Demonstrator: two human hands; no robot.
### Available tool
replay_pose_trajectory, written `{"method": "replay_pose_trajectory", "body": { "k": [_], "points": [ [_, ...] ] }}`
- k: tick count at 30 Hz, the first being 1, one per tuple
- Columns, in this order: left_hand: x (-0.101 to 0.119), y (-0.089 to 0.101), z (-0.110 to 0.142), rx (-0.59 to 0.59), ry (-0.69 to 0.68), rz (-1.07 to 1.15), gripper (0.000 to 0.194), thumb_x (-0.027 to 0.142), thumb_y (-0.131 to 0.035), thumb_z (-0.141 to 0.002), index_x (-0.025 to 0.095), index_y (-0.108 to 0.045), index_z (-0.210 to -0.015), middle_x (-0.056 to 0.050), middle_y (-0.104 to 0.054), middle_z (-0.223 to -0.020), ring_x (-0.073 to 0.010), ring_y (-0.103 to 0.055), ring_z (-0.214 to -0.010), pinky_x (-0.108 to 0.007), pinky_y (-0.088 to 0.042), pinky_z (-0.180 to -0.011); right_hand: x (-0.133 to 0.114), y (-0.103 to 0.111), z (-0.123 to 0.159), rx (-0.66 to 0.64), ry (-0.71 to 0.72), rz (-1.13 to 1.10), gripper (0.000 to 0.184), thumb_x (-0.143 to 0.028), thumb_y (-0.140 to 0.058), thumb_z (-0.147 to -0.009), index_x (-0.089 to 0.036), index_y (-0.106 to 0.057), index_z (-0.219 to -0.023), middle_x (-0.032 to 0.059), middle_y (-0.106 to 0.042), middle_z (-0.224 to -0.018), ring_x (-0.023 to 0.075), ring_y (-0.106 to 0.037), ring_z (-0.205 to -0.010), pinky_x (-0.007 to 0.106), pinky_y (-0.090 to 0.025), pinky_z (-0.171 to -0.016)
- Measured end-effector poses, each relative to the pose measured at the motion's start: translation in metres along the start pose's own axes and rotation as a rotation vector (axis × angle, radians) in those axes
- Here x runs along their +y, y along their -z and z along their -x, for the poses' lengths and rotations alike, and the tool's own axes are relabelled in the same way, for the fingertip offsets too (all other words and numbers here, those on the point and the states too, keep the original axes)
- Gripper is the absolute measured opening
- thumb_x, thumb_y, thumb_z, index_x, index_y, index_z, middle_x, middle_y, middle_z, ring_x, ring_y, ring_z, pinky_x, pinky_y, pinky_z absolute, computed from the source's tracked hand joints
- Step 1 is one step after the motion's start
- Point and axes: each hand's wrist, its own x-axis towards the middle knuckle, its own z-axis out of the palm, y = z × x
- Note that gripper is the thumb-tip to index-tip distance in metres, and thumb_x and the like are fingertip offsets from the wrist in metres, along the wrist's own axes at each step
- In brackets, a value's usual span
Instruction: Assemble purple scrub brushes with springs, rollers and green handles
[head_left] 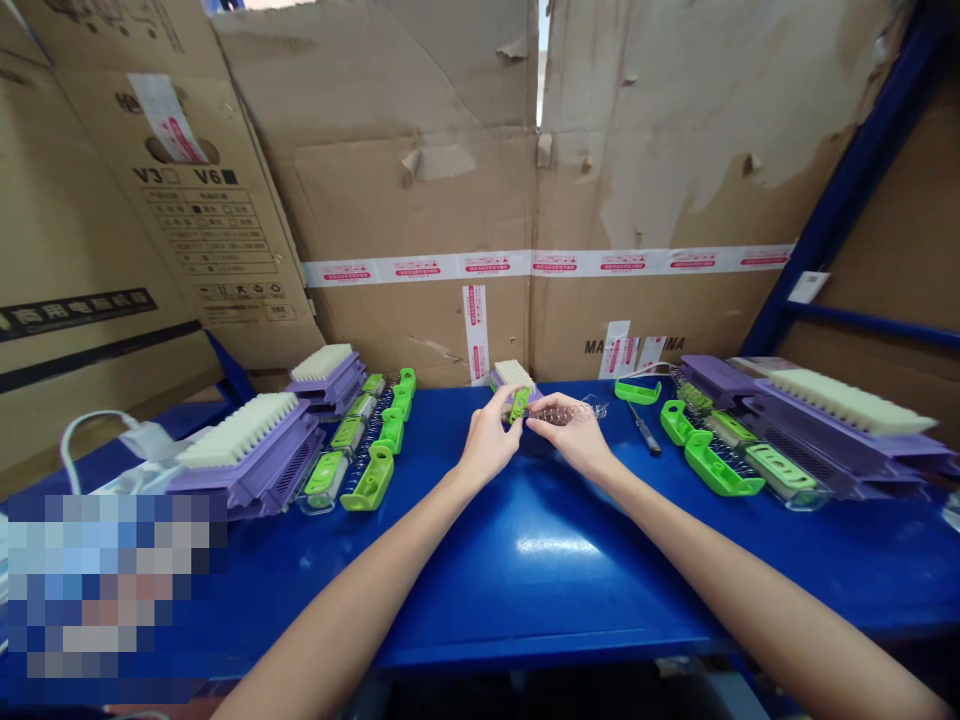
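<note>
My left hand (489,435) is closed, pinching a small bright green plastic part (519,403) upright between thumb and fingers. Close beside it, my right hand (571,435) is closed with its fingertips together on a thin, see-through coil of metal wire (589,411). The coil trails to the right past the knuckles, and its end near the green part is hidden by my fingers. Just behind both hands sits a purple block with cream bristles (514,374), partly covered by the left hand.
Purple bristle-topped blocks stand stacked at left (244,440) and right (847,410). Beside them are rows of green caps (367,478), clear-and-green pieces (328,475) and wire coils. A dark-handled tool (645,432) lies on the blue table (540,600). Cardboard (405,180) walls the back.
</note>
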Motion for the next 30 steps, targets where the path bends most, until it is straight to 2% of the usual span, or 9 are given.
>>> {"method": "replay_pose_trajectory", "body": {
  "k": [3,6,10,14,21,26,30],
  "points": [
    [0.0009,0.0014,-0.0013,-0.033,0.026,0.020,0.053,0.009,-0.053,-0.076,0.021,-0.050,-0.127,-0.004,-0.071,-0.099,-0.0176,-0.067,-0.091,-0.028,-0.051,-0.085,0.0007,-0.0019,0.0026,-0.010,0.080,0.049,0.016,-0.030,-0.069,-0.067,-0.020,-0.063,-0.078,0.0033,-0.068,-0.084,0.0181,-0.063,-0.077,0.032,-0.049,-0.074],
    [-0.0001,0.0008,-0.0022,-0.047,0.079,0.085,0.050,0.007,-0.052,-0.075,0.020,-0.050,-0.123,-0.004,-0.072,-0.095,-0.0171,-0.068,-0.088,-0.027,-0.051,-0.082,0.0003,-0.0027,0.0041,-0.008,0.127,0.094,0.015,-0.030,-0.067,-0.068,-0.021,-0.063,-0.079,0.0036,-0.067,-0.085,0.0186,-0.063,-0.080,0.032,-0.049,-0.076],
    [-0.0043,-0.0019,-0.0020,-0.046,0.173,0.214,0.037,0.010,-0.052,-0.078,0.021,-0.046,-0.113,-0.003,-0.071,-0.083,-0.0158,-0.069,-0.076,-0.026,-0.052,-0.071,-0.0005,-0.0020,0.0036,-0.007,0.095,0.104,0.014,-0.030,-0.066,-0.068,-0.021,-0.063,-0.079,0.0032,-0.067,-0.084,0.0179,-0.062,-0.077,0.030,-0.049,-0.071],
    [-0.0076,-0.0028,-0.0019,-0.038,0.194,0.225,0.029,0.011,-0.053,-0.078,0.021,-0.044,-0.103,-0.002,-0.070,-0.077,-0.0151,-0.068,-0.069,-0.026,-0.052,-0.066,0.0006,-0.0015,0.0026,-0.048,0.026,0.099,0.017,-0.033,-0.067,-0.067,-0.020,-0.062,-0.077,0.0015,-0.066,-0.074,0.0154,-0.059,-0.064,0.027,-0.046,-0.060],
    [-0.0071,-0.0019,-0.0032,-0.049,0.224,0.292,0.029,0.011,-0.055,-0.076,0.020,-0.042,-0.100,-0.001,-0.069,-0.073,-0.0160,-0.068,-0.069,-0.026,-0.052,-0.064,0.0023,-0.0021,0.0025,-0.042,0.012,0.079,0.019,-0.034,-0.067,-0.067,-0.019,-0.062,-0.079,0.0019,-0.066,-0.076,0.0151,-0.059,-0.066,0.027,-0.046,-0.062],
    [-0.0071,0.0015,-0.0050,-0.065,0.253,0.242,0.028,0.009,-0.056,-0.072,0.017,-0.046,-0.098,0.002,-0.065,-0.064,-0.0141,-0.065,-0.059,-0.024,-0.051,-0.058,0.0017,-0.0020,0.0011,-0.060,0.018,0.138,0.017,-0.033,-0.067,-0.068,-0.019,-0.061,-0.076,0.0016,-0.065,-0.073,0.0143,-0.058,-0.064,0.026,-0.046,-0.061],
    [-0.0086,0.0025,-0.0057,-0.058,0.253,0.240,0.027,0.008,-0.056,-0.072,0.016,-0.050,-0.098,0.002,-0.064,-0.061,-0.0144,-0.065,-0.059,-0.022,-0.051,-0.056,0.0040,0.0009,-0.0007,-0.102,0.066,0.191,0.017,-0.031,-0.067,-0.068,-0.018,-0.060,-0.078,0.0003,-0.065,-0.071,0.0138,-0.058,-0.063,0.025,-0.045,-0.059]
  ]
}}
